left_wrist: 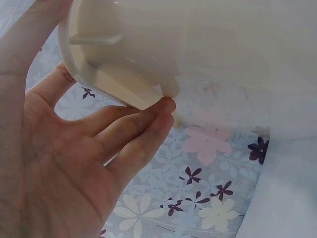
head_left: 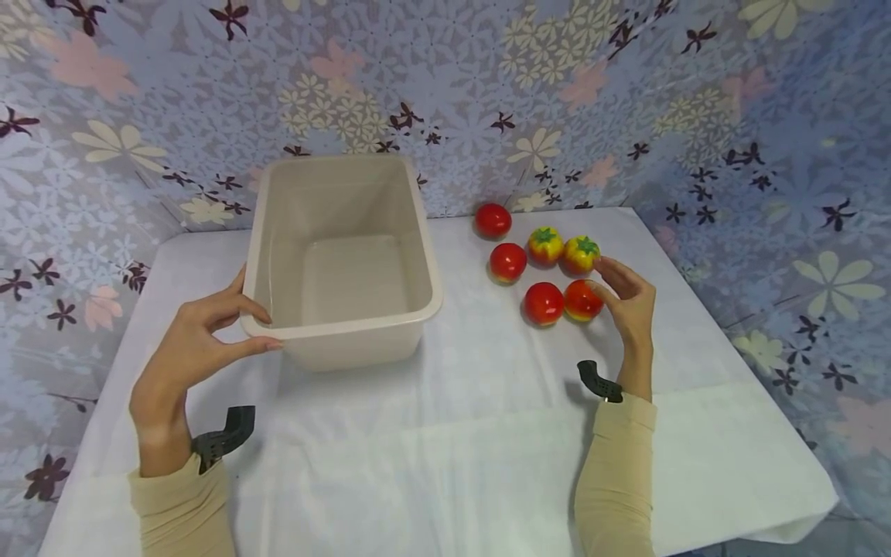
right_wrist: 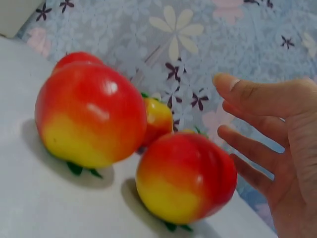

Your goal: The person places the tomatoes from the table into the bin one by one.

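Observation:
My left hand (head_left: 184, 344) grips the near-left corner of a deep beige plastic bin (head_left: 362, 329). Its thumb lies along the outside and a finger reaches over the rim; in the left wrist view, other fingers (left_wrist: 133, 134) lie against the outside under the lip. On the right, my right hand (head_left: 632, 305) is beside the nearest right tomato (head_left: 583, 300), thumb and fingers apart and loosely bent. The right wrist view has this red-and-yellow tomato (right_wrist: 185, 178) left of the hand (right_wrist: 277, 144), with nothing held. Another tomato (head_left: 544, 303) sits just left of it.
Farther back lie two tomatoes showing green leaves, one (head_left: 545, 246) beside the other (head_left: 581, 254), and two redder ones, (head_left: 507, 262) nearer and one tomato (head_left: 493, 221) by the back edge. A white cloth covers the table (head_left: 480, 456); flowered fabric (head_left: 459, 93) hangs behind.

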Available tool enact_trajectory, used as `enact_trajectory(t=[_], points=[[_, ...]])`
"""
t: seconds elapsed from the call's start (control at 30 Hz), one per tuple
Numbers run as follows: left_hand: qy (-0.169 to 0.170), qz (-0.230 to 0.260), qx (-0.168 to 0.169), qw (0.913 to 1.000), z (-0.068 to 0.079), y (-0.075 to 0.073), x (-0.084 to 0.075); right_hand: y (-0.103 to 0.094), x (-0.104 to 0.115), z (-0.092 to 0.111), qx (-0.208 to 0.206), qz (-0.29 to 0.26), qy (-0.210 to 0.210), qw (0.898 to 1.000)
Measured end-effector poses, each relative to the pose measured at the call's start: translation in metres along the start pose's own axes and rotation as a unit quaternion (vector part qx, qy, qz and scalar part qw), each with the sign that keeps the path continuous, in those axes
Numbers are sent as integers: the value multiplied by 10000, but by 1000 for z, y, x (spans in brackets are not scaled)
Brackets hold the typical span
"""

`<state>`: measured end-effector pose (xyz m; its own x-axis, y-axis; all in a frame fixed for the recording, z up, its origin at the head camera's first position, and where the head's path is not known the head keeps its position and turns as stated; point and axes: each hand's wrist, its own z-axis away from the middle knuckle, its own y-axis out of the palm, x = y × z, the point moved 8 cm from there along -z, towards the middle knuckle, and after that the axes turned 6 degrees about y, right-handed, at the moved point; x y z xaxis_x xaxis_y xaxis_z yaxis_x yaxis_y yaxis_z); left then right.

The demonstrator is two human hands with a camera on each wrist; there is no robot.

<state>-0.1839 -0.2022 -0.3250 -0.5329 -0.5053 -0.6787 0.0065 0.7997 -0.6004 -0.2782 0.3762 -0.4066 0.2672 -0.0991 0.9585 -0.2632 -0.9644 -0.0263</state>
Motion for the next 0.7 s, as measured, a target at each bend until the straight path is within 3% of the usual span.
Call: enact_trajectory(t=[0.17,0.33,0.53,0.7], points=[[24,15,-18,10000,-1,1,0,-11,-24,-2,-58,99,139,9998],[14,83,-33,10000,-1,-1,0,-13,-30,-1,117,31,269,9996],[11,118,-45,9999,0,-1,1,-3,-36,6,869,690,883,9899],[94,132,-65,9998,-1,1,1,7,-27,12,1228,1019,1034,9818]])
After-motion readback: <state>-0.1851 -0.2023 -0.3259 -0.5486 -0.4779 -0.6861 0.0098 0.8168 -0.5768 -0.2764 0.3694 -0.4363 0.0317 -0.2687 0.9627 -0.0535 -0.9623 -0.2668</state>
